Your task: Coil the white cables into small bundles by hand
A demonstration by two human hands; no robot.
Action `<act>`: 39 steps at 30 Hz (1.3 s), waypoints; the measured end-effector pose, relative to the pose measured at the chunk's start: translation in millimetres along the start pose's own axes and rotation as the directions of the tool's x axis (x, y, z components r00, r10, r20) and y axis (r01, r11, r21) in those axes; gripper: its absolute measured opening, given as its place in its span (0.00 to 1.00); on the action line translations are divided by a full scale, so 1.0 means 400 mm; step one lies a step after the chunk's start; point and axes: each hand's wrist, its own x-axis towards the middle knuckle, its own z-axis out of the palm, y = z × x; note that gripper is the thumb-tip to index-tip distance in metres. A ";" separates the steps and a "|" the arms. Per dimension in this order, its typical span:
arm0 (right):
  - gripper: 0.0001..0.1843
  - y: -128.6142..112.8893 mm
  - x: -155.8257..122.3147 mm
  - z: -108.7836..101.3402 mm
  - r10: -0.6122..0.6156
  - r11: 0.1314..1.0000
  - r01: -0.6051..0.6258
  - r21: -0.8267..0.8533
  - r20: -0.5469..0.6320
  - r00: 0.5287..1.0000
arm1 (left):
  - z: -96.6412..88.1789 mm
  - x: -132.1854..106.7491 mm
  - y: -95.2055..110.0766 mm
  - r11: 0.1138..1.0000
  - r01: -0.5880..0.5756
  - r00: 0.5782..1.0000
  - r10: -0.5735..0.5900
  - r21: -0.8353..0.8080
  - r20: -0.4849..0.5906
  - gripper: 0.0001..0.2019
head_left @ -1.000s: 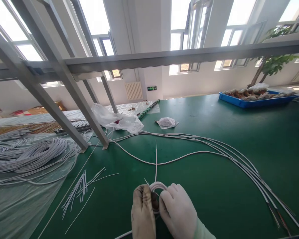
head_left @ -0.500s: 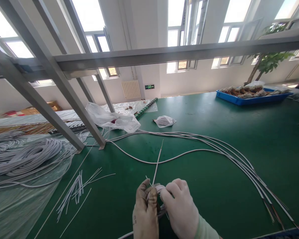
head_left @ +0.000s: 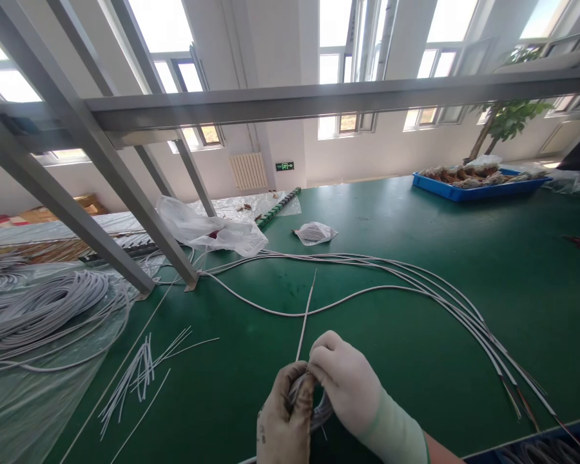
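At the bottom centre, my left hand, in a stained glove, is closed round a small coil of grey-white cable. One straight cable end sticks out beyond it over the table. My right hand, in a cleaner white glove, is closed in a pinch at the top of the coil, against the left fingertips. What sits between its fingertips is hidden. A short thin white end pokes out under the coil. Several thin white strips lie loose on the table to the left.
Long grey-white cables curve across the green table, their stripped ends at right. Larger cable coils lie on plastic sheeting at left. Metal posts rise nearby. Plastic bags and a blue tray stand farther back.
My right hand has shifted slightly up and turned, its fingertips now meeting the left ones over the coil. The thin end above my left fingers no longer shows. The view has shifted slightly.
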 end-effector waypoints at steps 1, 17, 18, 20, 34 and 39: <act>0.12 0.001 0.003 -0.004 0.004 0.998 -0.005 0.058 0.008 1.000 | -0.001 0.001 -0.003 1.000 0.004 1.000 -0.004 -0.016 0.000 0.33; 0.11 0.027 0.021 -0.075 -0.129 0.937 0.094 0.337 0.083 0.988 | -0.031 -0.023 0.073 0.949 -0.185 0.971 0.136 0.256 0.199 0.14; 0.11 0.026 0.022 -0.075 -0.117 0.938 0.078 0.337 0.098 0.988 | -0.032 -0.022 0.072 0.947 -0.189 0.968 0.136 0.259 0.212 0.13; 0.11 0.025 0.022 -0.072 -0.095 0.943 0.049 0.329 0.126 0.987 | -0.036 -0.021 0.069 0.946 -0.193 0.964 0.133 0.261 0.232 0.13; 0.11 0.066 0.031 -0.116 -0.296 0.894 0.170 0.414 0.262 0.918 | -0.048 -0.025 0.027 0.935 -0.264 0.954 0.218 0.236 0.205 0.13; 0.07 0.074 0.026 -0.106 -0.372 0.890 0.294 0.348 0.185 0.909 | -0.046 -0.025 0.022 0.963 -0.236 0.956 0.206 0.131 0.207 0.12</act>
